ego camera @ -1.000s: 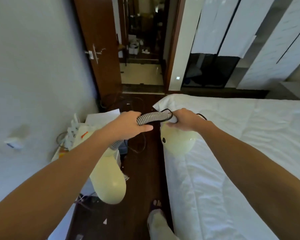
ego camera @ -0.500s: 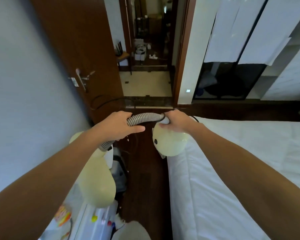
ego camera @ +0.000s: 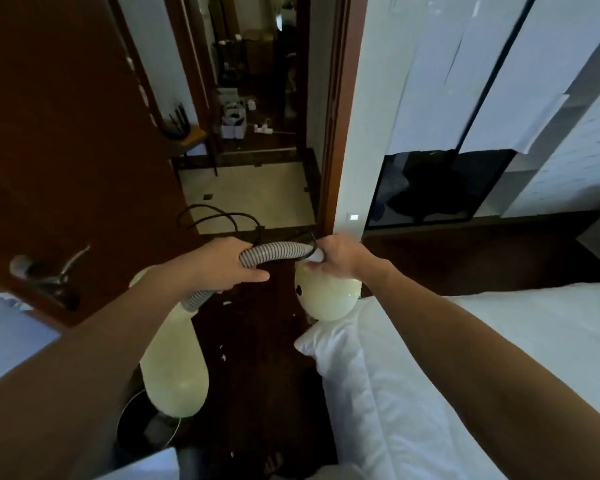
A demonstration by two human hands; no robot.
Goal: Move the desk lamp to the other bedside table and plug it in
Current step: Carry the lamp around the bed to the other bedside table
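I carry the desk lamp in the air between the wall and the bed. Its pale yellow base [ego camera: 174,368] hangs low on the left, and its rounded pale yellow head [ego camera: 326,296] hangs by the bed corner. A grey ribbed flexible neck [ego camera: 274,252] arches between them. My left hand [ego camera: 219,268] grips the neck near its middle. My right hand [ego camera: 340,256] holds the neck's end just above the head. The lamp's black cord [ego camera: 219,216] loops up behind my left hand; its plug is hidden.
A white bed [ego camera: 465,375] fills the lower right. A dark wooden door [ego camera: 66,150] with a metal handle [ego camera: 45,271] stands open on the left. Ahead lies a doorway [ego camera: 253,188] to a tiled room. A round metal bin [ego camera: 146,427] sits on the dark floor below the base.
I have walked forward along the bed toward the doorway with the lamp held the same way. The cluttered bedside table has dropped out of view, and the door is much closer.
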